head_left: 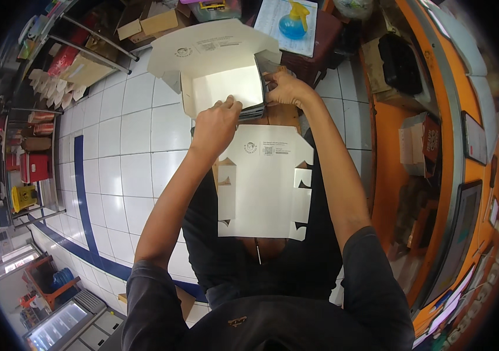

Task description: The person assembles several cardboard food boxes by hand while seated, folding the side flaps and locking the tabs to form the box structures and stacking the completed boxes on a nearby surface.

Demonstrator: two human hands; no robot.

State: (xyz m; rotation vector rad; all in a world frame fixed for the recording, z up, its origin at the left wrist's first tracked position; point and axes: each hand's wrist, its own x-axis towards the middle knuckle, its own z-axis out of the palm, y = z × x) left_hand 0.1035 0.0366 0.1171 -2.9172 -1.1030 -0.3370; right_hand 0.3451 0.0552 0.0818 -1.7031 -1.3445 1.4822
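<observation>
A white-lined cardboard food box (226, 82) stands folded up in front of me, its printed lid (214, 44) tipped back and away. My left hand (220, 120) has its fingers closed over the box's near wall. At the box's right side, my right hand (289, 89) has its fingertips bent in against the wall; part of them is hidden. Dark layered edges, perhaps other boxes, show beneath the box. Closer to me, an unfolded box blank (264, 181) lies flat over a wooden seat or board between my legs, its side flaps turned up a little.
Beyond the box, a spray bottle (294, 22) with a yellow trigger and blue liquid rests on a white paper. An opened brown carton (159, 23) sits at the far left. Shelving (42, 117) lines the left; an orange counter (454, 117) runs along the right. White floor tiles (115, 146) lie on the left.
</observation>
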